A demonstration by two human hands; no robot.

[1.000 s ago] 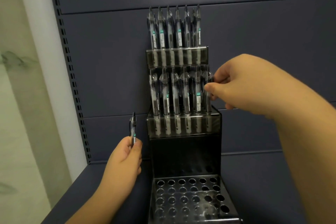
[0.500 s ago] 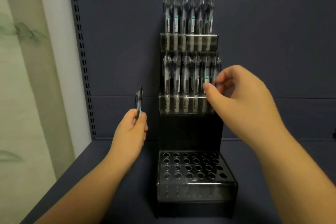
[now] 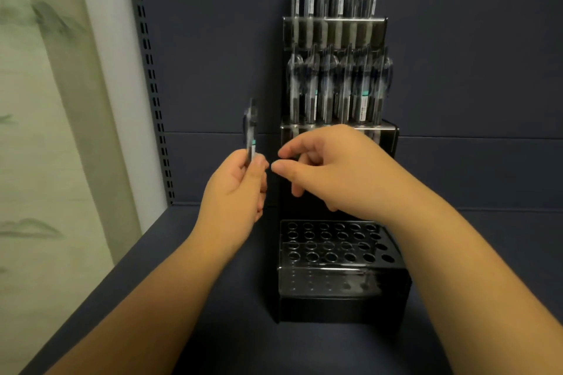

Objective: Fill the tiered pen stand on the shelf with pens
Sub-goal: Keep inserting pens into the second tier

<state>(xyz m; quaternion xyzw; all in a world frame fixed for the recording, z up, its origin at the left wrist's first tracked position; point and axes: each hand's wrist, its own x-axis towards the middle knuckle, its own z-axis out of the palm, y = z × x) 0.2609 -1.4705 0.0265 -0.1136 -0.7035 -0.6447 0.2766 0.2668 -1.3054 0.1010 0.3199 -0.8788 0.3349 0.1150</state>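
Observation:
A black tiered pen stand (image 3: 341, 298) sits on the dark shelf against the back panel. Its top tier (image 3: 335, 27) and middle tier hold rows of several clear pens with teal bands (image 3: 335, 88). The lowest tier (image 3: 332, 245) shows rows of bare holes. My left hand (image 3: 236, 192) grips one upright pen (image 3: 251, 131) just left of the stand. My right hand (image 3: 332, 164) hovers in front of the stand's middle, thumb and forefinger stretched toward the left hand, holding nothing.
A slotted shelf upright (image 3: 152, 85) runs down the left side, beside a white post and a pale patterned wall (image 3: 39, 131). The dark shelf surface (image 3: 231, 329) extends around the stand and to its right.
My right hand has left the middle tier's rightmost pen and dropped down and left, close to my left hand. The view tilted downward, so the stand sits higher in frame.

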